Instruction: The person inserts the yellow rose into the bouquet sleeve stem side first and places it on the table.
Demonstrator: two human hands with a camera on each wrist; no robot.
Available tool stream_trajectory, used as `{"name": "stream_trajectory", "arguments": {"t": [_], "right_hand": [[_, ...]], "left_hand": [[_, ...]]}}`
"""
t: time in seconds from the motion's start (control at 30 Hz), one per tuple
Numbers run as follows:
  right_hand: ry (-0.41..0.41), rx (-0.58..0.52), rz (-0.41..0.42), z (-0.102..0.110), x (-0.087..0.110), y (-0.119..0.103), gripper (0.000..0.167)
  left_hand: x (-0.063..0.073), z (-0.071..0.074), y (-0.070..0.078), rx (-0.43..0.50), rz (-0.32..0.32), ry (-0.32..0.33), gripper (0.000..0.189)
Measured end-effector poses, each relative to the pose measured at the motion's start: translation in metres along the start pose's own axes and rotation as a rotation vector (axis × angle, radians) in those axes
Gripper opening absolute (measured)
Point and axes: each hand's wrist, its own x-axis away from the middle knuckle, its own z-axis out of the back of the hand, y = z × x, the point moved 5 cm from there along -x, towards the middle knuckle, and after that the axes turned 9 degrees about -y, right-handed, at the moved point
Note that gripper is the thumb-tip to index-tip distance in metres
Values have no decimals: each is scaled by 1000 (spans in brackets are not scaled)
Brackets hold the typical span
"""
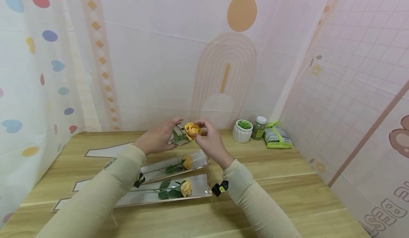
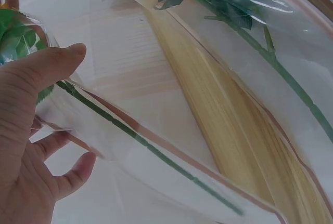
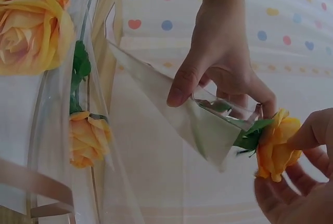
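A yellow artificial rose point(image 1: 192, 130) is held up near the back of the table, its bloom out past the end of a clear plastic sleeve point(image 3: 179, 117). My right hand point(image 1: 213, 142) holds the bloom between thumb and fingers. At the sleeve's wide end, my left hand point(image 1: 158, 137) grips the plastic, thumb on one side and fingers on the other. Inside the sleeve runs the green stem point(image 2: 145, 142), seen in the left wrist view. Two more sleeved roses lie on the table below my hands: a middle rose point(image 1: 186, 162) and a nearer rose point(image 1: 186, 188).
At the back right stand a white pot with a green succulent point(image 1: 242, 134), a white-capped jar point(image 1: 259, 128) and a green-and-white packet point(image 1: 277, 136). A printed curtain point(image 1: 153, 60) hangs behind the wooden table point(image 1: 271, 181).
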Motion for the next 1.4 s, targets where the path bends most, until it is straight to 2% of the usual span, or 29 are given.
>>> {"name": "stream_trajectory", "arguments": {"t": [0.2, 0.5, 0.73, 0.83, 0.97, 1.23, 1.4], "right_hand": [[61, -17, -96, 0, 1, 9, 23], [83, 39, -13, -12, 0, 4, 19], [189, 51, -54, -12, -2, 7, 15], [213, 41, -42, -12, -3, 8, 15], [183, 27, 31, -13, -2, 7, 18], [86, 83, 297, -15, 7, -1, 28], [26, 144, 310, -17, 7, -3, 31]], "left_hand": [[-1, -1, 3, -6, -13, 14, 104], [-1, -3, 1, -18, -36, 20, 108], [-2, -5, 2, -5, -70, 27, 110], [-2, -7, 3, 16, -77, 27, 110], [-2, -8, 2, 26, -72, 26, 110], [-3, -7, -1, 62, -20, 11, 112], [-2, -7, -3, 74, -29, 9, 110]]}}
